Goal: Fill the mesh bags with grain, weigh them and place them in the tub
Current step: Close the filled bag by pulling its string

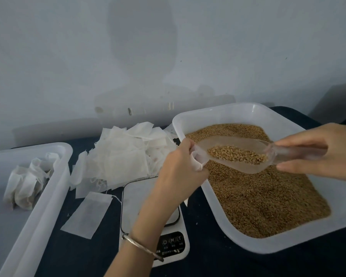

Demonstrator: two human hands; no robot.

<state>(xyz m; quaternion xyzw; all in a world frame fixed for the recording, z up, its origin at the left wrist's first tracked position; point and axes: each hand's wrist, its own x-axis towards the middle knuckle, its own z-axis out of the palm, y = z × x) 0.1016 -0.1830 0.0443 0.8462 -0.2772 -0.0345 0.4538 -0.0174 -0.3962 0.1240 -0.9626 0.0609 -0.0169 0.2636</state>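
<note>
Dark table (100, 246): golden grain (268, 200).

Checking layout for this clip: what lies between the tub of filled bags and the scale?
In the head view, one flat empty mesh bag lies on the dark tabletop between the tub and the scale.

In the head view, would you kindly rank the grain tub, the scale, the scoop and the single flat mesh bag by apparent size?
Largest to smallest:
1. grain tub
2. scale, partly hidden by the left hand's arm
3. scoop and single flat mesh bag: they look alike, and the scoop is nearer the camera, so I leave them unranked.
</note>
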